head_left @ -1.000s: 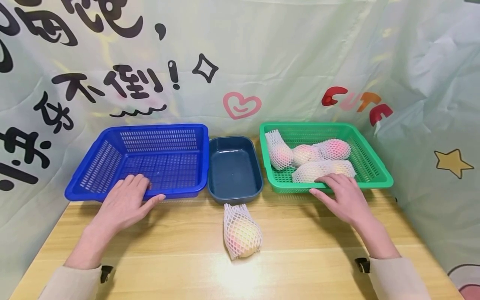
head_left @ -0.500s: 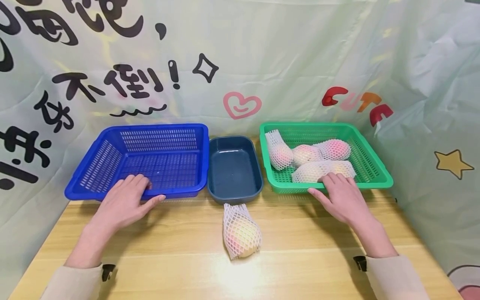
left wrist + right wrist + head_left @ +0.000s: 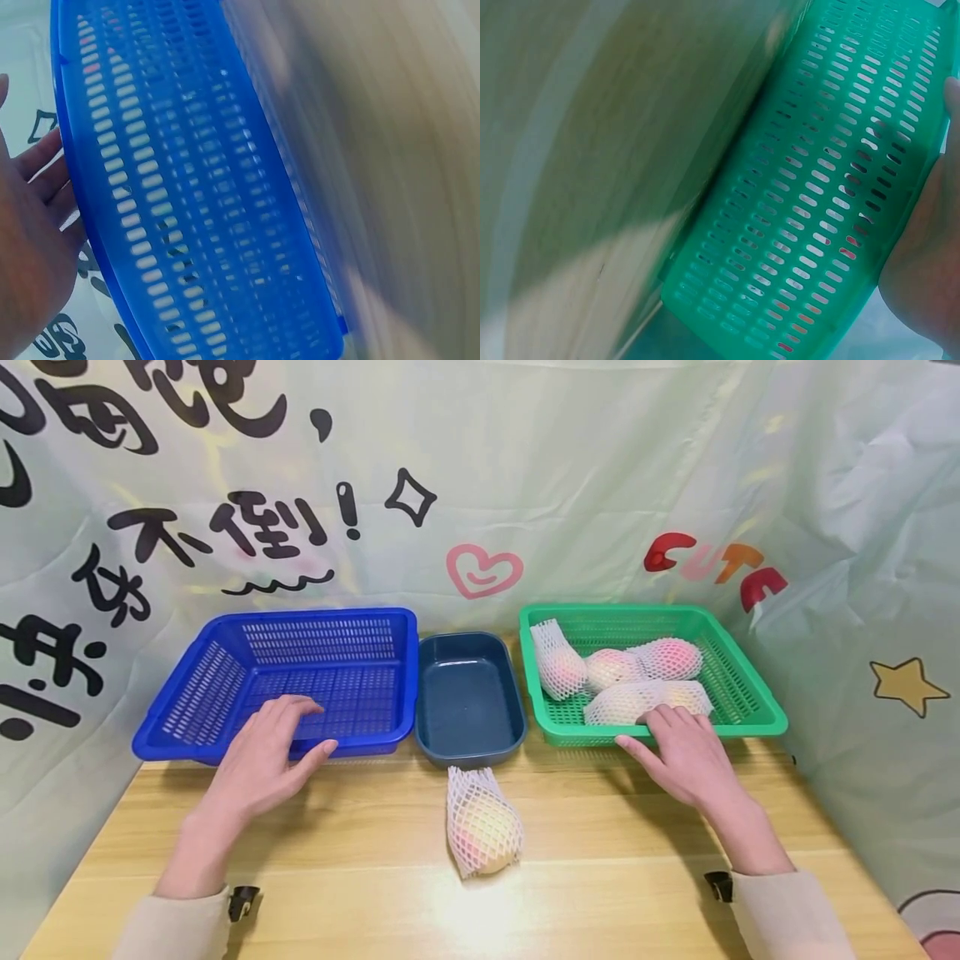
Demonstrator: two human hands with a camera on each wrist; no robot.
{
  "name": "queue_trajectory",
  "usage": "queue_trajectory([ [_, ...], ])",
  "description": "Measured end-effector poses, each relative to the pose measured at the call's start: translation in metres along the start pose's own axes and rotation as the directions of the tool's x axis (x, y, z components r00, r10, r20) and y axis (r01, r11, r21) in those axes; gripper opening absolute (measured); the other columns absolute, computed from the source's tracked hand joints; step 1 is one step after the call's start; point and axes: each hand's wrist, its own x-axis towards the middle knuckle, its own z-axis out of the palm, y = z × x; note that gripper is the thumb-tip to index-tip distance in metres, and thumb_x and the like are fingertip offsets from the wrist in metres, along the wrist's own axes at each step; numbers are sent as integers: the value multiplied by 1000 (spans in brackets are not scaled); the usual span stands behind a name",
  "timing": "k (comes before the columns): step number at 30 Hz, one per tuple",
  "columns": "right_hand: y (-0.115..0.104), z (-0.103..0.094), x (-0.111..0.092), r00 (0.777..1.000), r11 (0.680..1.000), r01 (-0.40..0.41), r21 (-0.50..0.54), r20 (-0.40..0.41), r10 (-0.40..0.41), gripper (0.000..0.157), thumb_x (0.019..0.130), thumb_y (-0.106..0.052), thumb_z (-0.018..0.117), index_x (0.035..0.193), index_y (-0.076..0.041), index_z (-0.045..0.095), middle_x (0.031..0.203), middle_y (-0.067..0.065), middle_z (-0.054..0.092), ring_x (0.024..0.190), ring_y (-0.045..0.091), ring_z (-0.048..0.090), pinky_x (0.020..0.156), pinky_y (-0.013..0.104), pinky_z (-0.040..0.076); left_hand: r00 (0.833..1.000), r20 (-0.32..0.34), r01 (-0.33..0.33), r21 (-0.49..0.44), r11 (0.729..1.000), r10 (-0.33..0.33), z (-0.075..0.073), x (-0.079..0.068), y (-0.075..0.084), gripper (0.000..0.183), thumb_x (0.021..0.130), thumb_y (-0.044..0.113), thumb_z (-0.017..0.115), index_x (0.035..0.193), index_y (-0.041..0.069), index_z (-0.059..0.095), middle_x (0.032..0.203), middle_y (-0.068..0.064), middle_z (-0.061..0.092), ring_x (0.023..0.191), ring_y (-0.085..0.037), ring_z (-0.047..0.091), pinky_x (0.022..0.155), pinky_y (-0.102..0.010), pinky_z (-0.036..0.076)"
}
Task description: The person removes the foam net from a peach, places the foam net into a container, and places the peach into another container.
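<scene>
My left hand (image 3: 262, 756) hovers over the front rim of a blue plastic basket (image 3: 322, 647), fingers loosely bent and thumb apart, holding nothing. In the left wrist view the fingers reach past the basket's slotted wall (image 3: 172, 187). My right hand (image 3: 686, 756) grips the front rim of a green plastic basket (image 3: 750, 693), fingers over the edge and thumb outside. Several pinkish-yellow round fruits in white foam nets (image 3: 615, 668) lie in the green basket. Another netted fruit (image 3: 487, 831) lies on the table between my hands. In the right wrist view, the green wall (image 3: 810, 187) hides my fingertips.
A dark blue-grey tray (image 3: 468, 693) stands between the two baskets, just behind the loose fruit. All stand on a wooden table (image 3: 360, 877). Behind them hangs a pale printed cloth (image 3: 480, 460), which also closes off the right side.
My left hand has let go of the blue basket's rim, lifting and shifting slightly right as its fingers loosened. The right hand slid its fingers a little along the green rim, then stayed there.
</scene>
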Motion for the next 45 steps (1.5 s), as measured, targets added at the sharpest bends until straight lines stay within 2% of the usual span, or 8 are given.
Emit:
queue_trajectory([
  [6, 1, 0, 0, 1000, 1000, -2, -1, -4, 2, 49, 103, -51, 59, 112, -3, 65, 109, 14, 64, 105, 39, 59, 85, 55, 39, 995, -60, -89, -75, 993, 85, 7, 9, 14, 57, 93, 33, 72, 137, 2, 55, 139, -15, 58, 131, -36, 51, 110, -56, 37],
  [13, 2, 0, 0, 1000, 1000, -15, 5, 17, 15, 52, 103, -53, 57, 114, -3, 65, 109, 14, 64, 105, 39, 59, 87, 55, 39, 978, -74, -206, -134, 969, 197, 20, 21, 34, 58, 98, 42, 65, 139, 2, 55, 142, -14, 57, 133, -35, 51, 111, -55, 38],
  [21, 1, 1, 0, 1000, 1000, -15, 3, 17, 15, 52, 103, -52, 58, 113, -2, 65, 106, 13, 64, 102, 38, 59, 85, 55, 39, 957, -15, -286, -172, 943, 288, 32, 34, 63, 59, 97, 44, 66, 139, 4, 56, 145, -12, 56, 137, -32, 50, 114, -53, 38],
  [27, 1, 1, 0, 1000, 1000, -12, -1, 13, 12, 52, 103, -52, 58, 113, -2, 66, 108, 14, 64, 104, 39, 59, 86, 56, 39, 937, 34, -334, -212, 919, 348, 44, 38, 82, 59, 97, 47, 65, 140, 8, 55, 147, -8, 55, 140, -28, 48, 117, -49, 37],
  [31, 1, 1, 0, 1000, 1000, -13, 1, 12, 13, 52, 103, -52, 58, 113, -2, 66, 108, 14, 64, 104, 39, 59, 86, 56, 39, 913, 68, -379, -228, 897, 403, 52, 39, 94, 62, 94, 44, 69, 142, 8, 54, 147, -7, 54, 141, -27, 47, 118, -48, 36],
  [39, 1, 1, 0, 1000, 1000, -15, 3, 15, 15, 52, 103, -52, 58, 113, -2, 66, 109, 14, 65, 105, 39, 59, 87, 57, 39, 854, 135, -464, -243, 852, 503, 67, 41, 114, 63, 101, 55, 55, 142, 8, 54, 148, -5, 54, 141, -24, 48, 120, -45, 35],
  [45, 1, 1, 1, 1000, 1000, -17, 4, 18, 17, 52, 103, -53, 58, 114, -2, 65, 110, 15, 65, 106, 40, 58, 88, 57, 39, 804, 195, -507, -270, 819, 562, 76, 42, 124, 64, 100, 56, 58, 141, 7, 56, 148, -5, 54, 141, -22, 47, 121, -40, 34],
])
